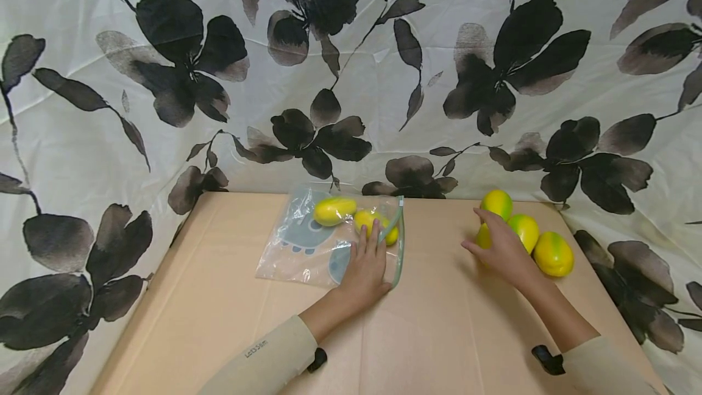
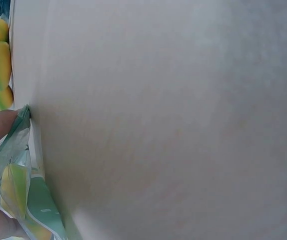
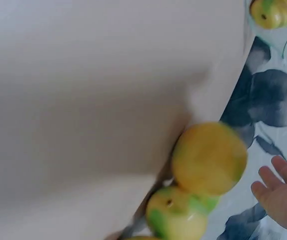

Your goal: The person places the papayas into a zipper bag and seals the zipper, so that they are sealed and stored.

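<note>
A clear zip bag (image 1: 307,264) with blue-grey printed shapes and a green-edged mouth lies flat at the middle of the table. Inside it are two yellow fruits (image 1: 334,211) with green patches. My left hand (image 1: 359,267) holds the bag at its mouth, fingers over the upper layer and thumb by the near corner; the green edge (image 2: 21,122) meets the thumb in the left wrist view. To the right, my right hand (image 1: 504,249) is spread beside several more yellow-green fruits (image 1: 554,255). Its thumb and fingers stand around one partly hidden fruit (image 1: 482,236) without gripping it.
The light brown tabletop (image 1: 219,322) has its far edge just behind the bag and fruits. Behind and beside it hangs a white cloth (image 1: 395,96) with dark flowers. The loose fruits cluster near the table's far right corner.
</note>
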`<action>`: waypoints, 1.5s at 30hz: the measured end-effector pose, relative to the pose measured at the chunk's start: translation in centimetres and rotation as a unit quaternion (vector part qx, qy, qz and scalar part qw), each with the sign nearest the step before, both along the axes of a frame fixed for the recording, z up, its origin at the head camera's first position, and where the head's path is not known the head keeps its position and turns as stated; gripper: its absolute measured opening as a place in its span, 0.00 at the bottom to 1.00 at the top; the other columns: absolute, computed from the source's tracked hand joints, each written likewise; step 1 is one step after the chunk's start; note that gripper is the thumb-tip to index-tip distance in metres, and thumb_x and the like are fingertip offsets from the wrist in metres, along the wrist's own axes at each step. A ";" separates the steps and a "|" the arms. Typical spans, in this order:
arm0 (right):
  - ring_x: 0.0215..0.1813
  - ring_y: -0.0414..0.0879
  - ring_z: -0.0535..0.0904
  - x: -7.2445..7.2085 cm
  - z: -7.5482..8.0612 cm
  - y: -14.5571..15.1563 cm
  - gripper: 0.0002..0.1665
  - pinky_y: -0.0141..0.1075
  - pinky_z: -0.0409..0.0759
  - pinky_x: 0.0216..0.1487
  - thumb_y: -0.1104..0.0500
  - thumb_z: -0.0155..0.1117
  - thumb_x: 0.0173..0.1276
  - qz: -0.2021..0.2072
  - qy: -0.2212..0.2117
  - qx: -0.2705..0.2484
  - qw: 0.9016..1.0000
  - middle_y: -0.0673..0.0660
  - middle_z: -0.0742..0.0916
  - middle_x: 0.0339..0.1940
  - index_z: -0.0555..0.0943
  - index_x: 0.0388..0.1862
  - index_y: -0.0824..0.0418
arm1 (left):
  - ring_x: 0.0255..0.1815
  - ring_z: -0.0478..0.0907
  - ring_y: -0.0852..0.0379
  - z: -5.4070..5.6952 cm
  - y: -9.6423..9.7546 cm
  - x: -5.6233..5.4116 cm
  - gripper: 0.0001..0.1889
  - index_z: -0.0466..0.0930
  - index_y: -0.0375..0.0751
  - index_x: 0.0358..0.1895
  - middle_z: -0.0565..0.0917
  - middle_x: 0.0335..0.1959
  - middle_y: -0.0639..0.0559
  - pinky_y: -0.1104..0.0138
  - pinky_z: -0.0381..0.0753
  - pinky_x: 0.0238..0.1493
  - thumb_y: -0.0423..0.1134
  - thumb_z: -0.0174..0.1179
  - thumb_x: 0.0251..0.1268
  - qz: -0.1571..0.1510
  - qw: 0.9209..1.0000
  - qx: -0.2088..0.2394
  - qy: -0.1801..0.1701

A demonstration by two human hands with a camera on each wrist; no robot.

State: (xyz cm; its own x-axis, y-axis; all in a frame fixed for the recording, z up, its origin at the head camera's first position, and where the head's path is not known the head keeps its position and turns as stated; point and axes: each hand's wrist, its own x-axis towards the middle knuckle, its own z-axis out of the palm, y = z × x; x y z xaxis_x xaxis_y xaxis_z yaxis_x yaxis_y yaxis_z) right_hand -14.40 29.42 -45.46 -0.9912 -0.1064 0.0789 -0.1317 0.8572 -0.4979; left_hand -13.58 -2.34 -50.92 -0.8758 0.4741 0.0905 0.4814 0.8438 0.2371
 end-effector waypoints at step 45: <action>0.70 0.69 0.69 2.0 -3.3 3.0 0.49 0.70 0.73 0.64 0.64 0.76 0.53 0.049 0.027 0.050 0.997 0.68 0.67 0.77 0.68 0.75 0.60 | 0.85 0.40 0.31 -0.1 0.2 -0.2 0.58 0.56 0.30 0.80 0.36 0.86 0.36 0.35 0.61 0.75 0.54 0.79 0.51 0.009 1.000 0.000 -0.012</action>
